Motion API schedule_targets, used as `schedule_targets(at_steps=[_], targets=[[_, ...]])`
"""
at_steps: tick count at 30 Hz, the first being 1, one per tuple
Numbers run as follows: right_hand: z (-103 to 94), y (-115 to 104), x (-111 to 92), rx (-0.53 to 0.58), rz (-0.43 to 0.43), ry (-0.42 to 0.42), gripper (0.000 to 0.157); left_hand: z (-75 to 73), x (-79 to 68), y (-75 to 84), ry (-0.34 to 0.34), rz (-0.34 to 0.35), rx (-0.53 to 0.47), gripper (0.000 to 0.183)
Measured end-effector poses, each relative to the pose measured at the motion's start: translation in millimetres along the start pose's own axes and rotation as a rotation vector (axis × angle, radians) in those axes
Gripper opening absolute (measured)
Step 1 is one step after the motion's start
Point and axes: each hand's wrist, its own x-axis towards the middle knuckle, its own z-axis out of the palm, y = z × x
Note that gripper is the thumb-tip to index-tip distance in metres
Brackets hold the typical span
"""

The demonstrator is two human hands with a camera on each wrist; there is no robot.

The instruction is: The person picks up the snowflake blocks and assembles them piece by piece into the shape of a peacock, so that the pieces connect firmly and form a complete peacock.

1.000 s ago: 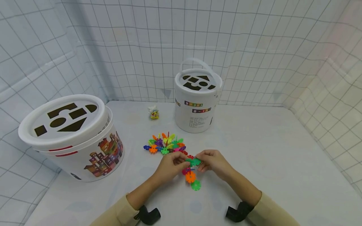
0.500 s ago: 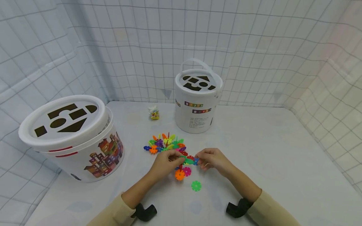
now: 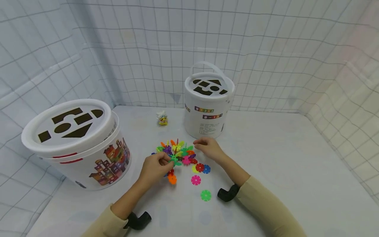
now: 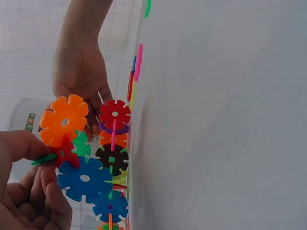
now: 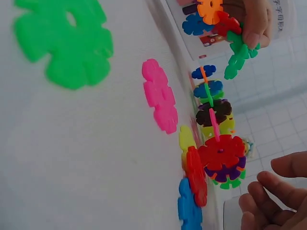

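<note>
In the head view my left hand (image 3: 154, 166) pinches a small assembly of interlocking flower-shaped discs. The left wrist view shows its orange disc (image 4: 64, 120), red disc (image 4: 64, 152) and blue disc (image 4: 85, 179), with green ones at the fingertips. My right hand (image 3: 211, 148) hovers at the right side of a larger multicoloured disc cluster (image 3: 177, 148) on the table; its fingers are loosely bent, thumb apart, with nothing held. Nearer me lie loose discs: a red disc (image 3: 199, 167) and a blue disc (image 3: 206, 169) overlapping a yellow one, a pink disc (image 3: 196, 180) and a green disc (image 3: 206, 195).
A big white bucket (image 3: 106, 161) with a shape-slotted lid stands at the left. Another white bucket (image 3: 205, 112) with a raised handle stands behind the cluster. A small toy figure (image 3: 162, 118) sits at the back. Grid-patterned cloth walls (image 3: 165, 49) surround the white table.
My left hand has carried the disc assembly leftward, away from the loose discs. The right hand has let go of the blue disc and moved up and away toward the cluster's right side.
</note>
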Motion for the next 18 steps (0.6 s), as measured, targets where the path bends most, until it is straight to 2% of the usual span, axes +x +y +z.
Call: schedule_targets(at_steps=[5,12,18], targets=[[14.4,-10,19,-0.127,-0.059,-0.025,0.025,-5.1,1.7,-3.4,0.043,-0.007,-0.012,0.008],[28.0,-17,43,-0.269,-0.1,-0.134,0.031,-4.6,0.9,-9.5,0.122,-0.012,-0.08,0.008],[33.5,-16,57,-0.312,-0.055,-0.228,0.027,-0.5,1.6,-15.8,0.161,0.028,-0.055,0.008]])
